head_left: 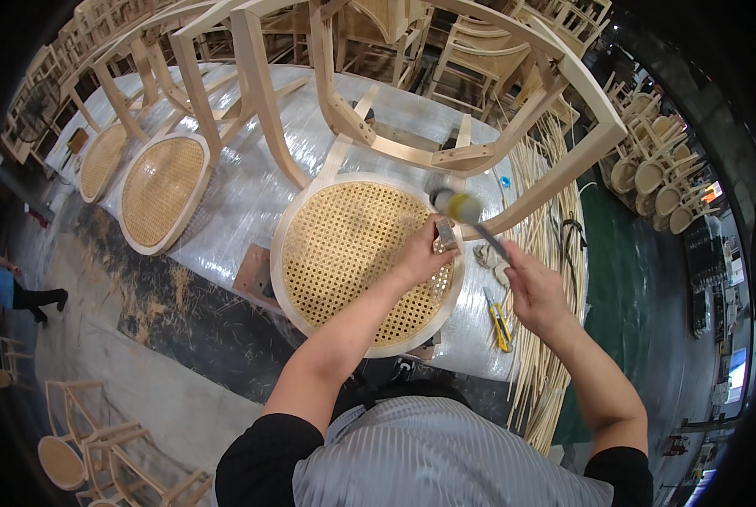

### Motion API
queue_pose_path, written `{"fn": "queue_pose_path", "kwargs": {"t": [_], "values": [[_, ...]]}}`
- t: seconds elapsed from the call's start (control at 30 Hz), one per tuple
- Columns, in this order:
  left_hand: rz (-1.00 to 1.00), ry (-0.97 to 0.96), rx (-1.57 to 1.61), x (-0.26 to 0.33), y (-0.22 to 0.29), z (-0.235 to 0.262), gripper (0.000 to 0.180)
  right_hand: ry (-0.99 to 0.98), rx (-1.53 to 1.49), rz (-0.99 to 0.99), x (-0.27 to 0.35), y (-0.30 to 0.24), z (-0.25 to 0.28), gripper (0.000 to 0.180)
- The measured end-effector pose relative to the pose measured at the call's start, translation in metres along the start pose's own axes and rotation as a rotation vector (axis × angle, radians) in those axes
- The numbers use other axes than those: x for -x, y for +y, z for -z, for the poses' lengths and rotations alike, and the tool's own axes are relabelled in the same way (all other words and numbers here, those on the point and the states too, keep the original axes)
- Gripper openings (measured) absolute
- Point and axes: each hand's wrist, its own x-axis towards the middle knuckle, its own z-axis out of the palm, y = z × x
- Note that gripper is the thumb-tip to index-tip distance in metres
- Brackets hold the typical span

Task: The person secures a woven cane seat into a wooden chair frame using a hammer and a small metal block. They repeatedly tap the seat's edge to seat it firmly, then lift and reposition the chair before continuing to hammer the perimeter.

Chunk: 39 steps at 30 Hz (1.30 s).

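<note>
A person's right hand (534, 286) grips the handle of a mallet (461, 209), its blurred head raised over the rim of a cane chair seat (344, 253) on a wrapped workbench (251, 186). The left hand (424, 253) is closed around a small wedge (445, 234) on the seat's edge. A yellow knife (500, 319) lies beside loose cane strips (547, 372).

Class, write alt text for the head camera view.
A person's right hand swings a mallet while the left hand holds a small wedge at the rim of a cane chair seat on a wrapped workbench.
</note>
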Motion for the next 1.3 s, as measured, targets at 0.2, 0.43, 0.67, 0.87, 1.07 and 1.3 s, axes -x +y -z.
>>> {"fn": "queue_pose_path", "kwargs": {"t": [0.2,0.43,0.67,0.87,1.07,1.3], "values": [[-0.015,-0.023,-0.004,0.003,-0.010,0.008,0.064,-0.064,0.039,-0.095,-0.013,-0.021,0.004,0.047],[-0.031,-0.034,-0.098,-0.003,-0.018,0.018,0.064,-0.217,0.132,-0.117,-0.014,-0.020,0.011,0.056],[-0.045,-0.004,-0.014,0.020,-0.006,-0.004,0.062,-0.236,0.133,-0.192,0.028,-0.017,0.003,0.047],[0.185,0.130,0.303,0.012,-0.002,0.014,0.068,0.011,0.021,-0.333,0.049,-0.015,0.021,0.041],[0.069,0.344,0.030,-0.066,-0.010,0.073,0.064,0.100,-0.329,-0.608,0.047,0.019,0.002,0.040],[0.053,0.233,-0.044,-0.086,-0.027,0.045,0.058,0.041,-0.385,-0.625,0.024,0.044,-0.019,0.040]]}}
